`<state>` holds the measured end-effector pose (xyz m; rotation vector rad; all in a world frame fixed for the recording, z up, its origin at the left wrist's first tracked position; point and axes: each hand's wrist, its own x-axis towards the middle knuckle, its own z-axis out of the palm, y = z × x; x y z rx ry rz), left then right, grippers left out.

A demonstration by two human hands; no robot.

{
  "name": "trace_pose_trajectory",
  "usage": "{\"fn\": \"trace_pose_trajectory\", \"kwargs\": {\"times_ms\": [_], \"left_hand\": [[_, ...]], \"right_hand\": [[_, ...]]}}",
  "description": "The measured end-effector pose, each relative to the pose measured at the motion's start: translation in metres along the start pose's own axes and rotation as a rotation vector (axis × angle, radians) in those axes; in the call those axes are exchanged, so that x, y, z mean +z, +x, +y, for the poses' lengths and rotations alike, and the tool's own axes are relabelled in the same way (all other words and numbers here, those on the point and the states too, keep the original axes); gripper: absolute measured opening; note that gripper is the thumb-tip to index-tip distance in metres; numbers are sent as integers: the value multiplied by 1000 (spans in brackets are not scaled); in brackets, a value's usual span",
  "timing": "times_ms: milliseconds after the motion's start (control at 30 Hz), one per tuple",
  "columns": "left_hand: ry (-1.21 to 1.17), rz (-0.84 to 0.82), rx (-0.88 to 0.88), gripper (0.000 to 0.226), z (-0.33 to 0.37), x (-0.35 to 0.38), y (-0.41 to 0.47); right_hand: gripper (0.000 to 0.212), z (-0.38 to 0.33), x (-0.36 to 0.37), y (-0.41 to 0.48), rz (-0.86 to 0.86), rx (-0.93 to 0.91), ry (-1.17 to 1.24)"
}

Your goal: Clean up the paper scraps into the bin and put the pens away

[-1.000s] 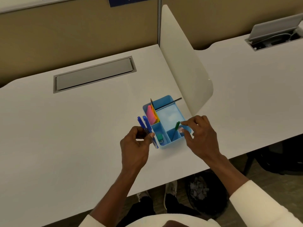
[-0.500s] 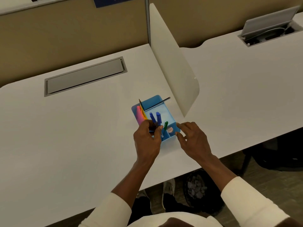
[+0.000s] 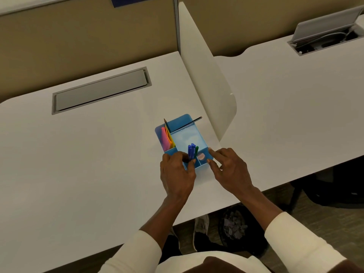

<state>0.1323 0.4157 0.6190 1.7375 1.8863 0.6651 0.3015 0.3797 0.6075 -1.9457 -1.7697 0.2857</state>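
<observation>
Your left hand (image 3: 177,172) just moved the blue pens (image 3: 191,151) off the counter into the blue plastic organizer (image 3: 185,138) and still pinches them; right hand (image 3: 228,170), open, steadies its side. Pens basically done.

Cream long sleeves pushed up the forearms, left hand (image 3: 178,175) and right hand (image 3: 229,170) bare, light shoes showing below desk edge.
</observation>
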Motion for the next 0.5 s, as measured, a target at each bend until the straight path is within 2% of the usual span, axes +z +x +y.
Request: {"fn": "trace_pose_trajectory", "kwargs": {"times_ms": [300, 500], "left_hand": [[53, -46, -25, 27, 2, 5, 4], [-27, -10, -79, 33, 10, 3, 7]], "right_hand": [[41, 0, -2, 2, -25, 15, -4], [41, 1, 0, 3, -16, -8, 9]]}}
